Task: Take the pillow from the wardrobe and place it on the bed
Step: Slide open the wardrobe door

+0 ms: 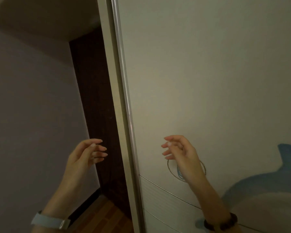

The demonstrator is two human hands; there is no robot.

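A tall cream wardrobe door with a metal edge strip fills the right of the view, and it is closed. A blue dolphin picture is painted on its lower part. My left hand hovers left of the metal edge, fingers apart and holding nothing. My right hand is raised in front of the door panel, fingers loosely spread, empty. I cannot tell whether it touches the door. No pillow and no bed are in view.
A pale wall stands at the left. A dark brown panel runs between the wall and the wardrobe. Wooden floor shows at the bottom. A light watch band is on my left wrist, a dark bead bracelet on my right.
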